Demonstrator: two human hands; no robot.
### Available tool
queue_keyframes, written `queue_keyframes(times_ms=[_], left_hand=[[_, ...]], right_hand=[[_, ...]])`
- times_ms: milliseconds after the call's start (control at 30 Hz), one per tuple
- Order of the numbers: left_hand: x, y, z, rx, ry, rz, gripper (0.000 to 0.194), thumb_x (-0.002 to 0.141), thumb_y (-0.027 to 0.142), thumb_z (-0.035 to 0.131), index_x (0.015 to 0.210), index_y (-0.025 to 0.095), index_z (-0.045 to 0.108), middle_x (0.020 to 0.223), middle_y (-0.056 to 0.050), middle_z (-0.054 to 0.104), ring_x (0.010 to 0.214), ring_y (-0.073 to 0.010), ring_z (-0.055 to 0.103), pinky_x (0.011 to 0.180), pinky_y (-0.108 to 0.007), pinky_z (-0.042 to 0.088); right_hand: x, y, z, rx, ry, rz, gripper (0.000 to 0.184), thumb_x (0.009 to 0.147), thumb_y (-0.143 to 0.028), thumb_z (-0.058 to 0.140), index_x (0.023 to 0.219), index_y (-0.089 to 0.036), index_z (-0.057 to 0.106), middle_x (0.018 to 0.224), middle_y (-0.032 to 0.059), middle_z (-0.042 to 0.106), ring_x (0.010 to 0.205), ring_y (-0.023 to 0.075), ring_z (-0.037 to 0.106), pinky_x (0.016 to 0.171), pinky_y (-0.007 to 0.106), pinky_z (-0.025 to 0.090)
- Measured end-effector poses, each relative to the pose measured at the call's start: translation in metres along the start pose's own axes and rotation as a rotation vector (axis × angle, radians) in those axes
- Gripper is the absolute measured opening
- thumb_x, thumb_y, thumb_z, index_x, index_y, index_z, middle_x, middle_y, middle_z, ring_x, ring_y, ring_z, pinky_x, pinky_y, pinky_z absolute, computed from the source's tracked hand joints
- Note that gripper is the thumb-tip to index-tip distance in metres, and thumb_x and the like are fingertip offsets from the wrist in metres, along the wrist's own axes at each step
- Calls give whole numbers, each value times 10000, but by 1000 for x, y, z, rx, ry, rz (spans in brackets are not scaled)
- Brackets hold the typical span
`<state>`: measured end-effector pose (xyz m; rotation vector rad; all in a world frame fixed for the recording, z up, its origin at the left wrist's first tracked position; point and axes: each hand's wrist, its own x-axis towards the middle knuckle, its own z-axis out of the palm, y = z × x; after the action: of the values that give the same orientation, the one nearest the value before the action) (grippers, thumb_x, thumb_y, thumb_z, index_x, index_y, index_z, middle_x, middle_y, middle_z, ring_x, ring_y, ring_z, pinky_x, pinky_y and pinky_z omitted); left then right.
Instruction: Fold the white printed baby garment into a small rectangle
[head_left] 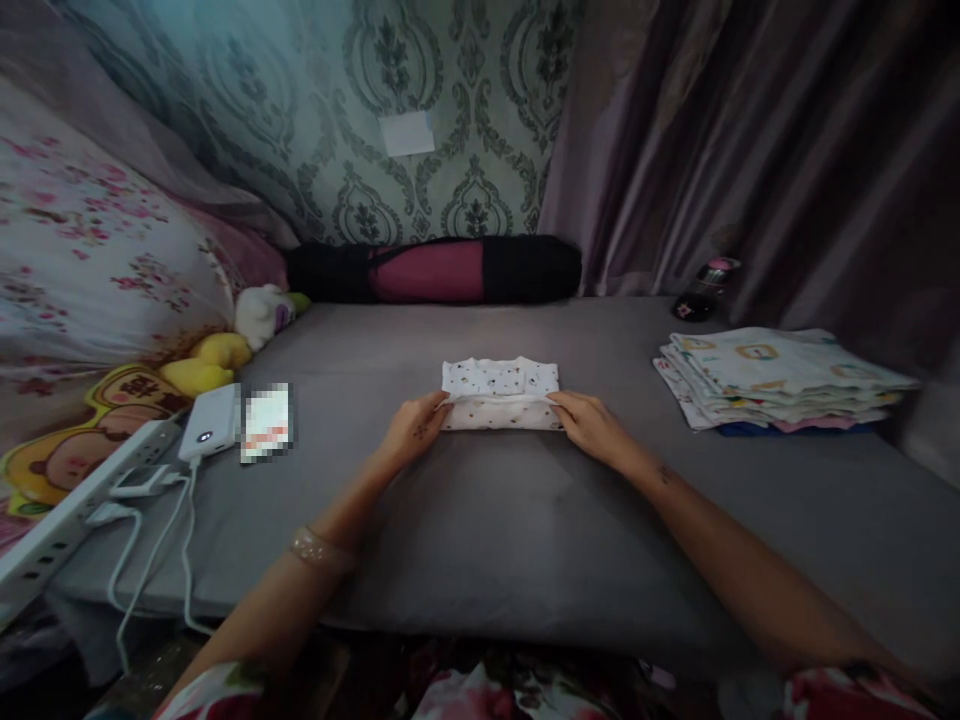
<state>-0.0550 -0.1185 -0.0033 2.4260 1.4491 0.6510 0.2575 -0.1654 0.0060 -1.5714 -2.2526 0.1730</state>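
A small white garment [499, 380] with tiny dark prints lies partly folded on the grey sheet, its near part turned up over itself as a flap. My left hand [417, 425] pinches the left end of that flap between thumb and fingers. At the opposite end, my right hand [589, 425] grips the flap's right corner the same way. Both hands rest low, close to the sheet. A bracelet [319, 550] circles my left wrist.
On the right stands a stack of folded cloths [780, 375], with a dark bottle [703, 288] behind it. Leftward are a power strip [82, 515], a white power bank [210, 422] with cables and plush toys [196, 370]. A black-and-red roll [435, 270] lies along the wall.
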Motion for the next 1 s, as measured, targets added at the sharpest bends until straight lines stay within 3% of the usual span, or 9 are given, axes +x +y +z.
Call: queue_keyframes(times_ms=[133, 300, 633, 1000], left_hand=[[17, 0, 11, 35, 106, 1, 308, 957, 299, 373, 1124, 199, 611, 968, -75, 695, 895, -187, 641, 778, -273, 469], [36, 3, 18, 97, 148, -51, 314, 973, 282, 331, 1176, 226, 564, 1110, -84, 658, 1011, -201, 613, 821, -287, 466], [70, -1, 31, 251, 87, -221, 311, 978, 253, 331, 1209, 232, 538, 1101, -91, 642, 1017, -201, 607, 802, -275, 447], [87, -6, 39, 258, 82, -254, 298, 984, 242, 312, 1153, 199, 553, 1114, -109, 609, 1055, -206, 574, 799, -275, 441]], right_hand=[[13, -2, 4, -127, 51, 80, 363, 952, -176, 358, 1192, -215, 627, 1110, 76, 676, 1019, 204, 620, 849, 289, 460], [31, -3, 7, -227, 59, 124, 404, 956, -160, 315, 1254, -220, 580, 1169, 88, 642, 1006, 215, 614, 859, 316, 446], [68, 8, 17, -363, 3, 177, 373, 969, -166, 284, 1218, -209, 559, 1151, 110, 623, 1023, 216, 592, 897, 330, 396], [85, 19, 28, -331, -44, 339, 384, 968, -142, 253, 1152, -177, 587, 1141, 125, 624, 1041, 215, 598, 864, 312, 419]])
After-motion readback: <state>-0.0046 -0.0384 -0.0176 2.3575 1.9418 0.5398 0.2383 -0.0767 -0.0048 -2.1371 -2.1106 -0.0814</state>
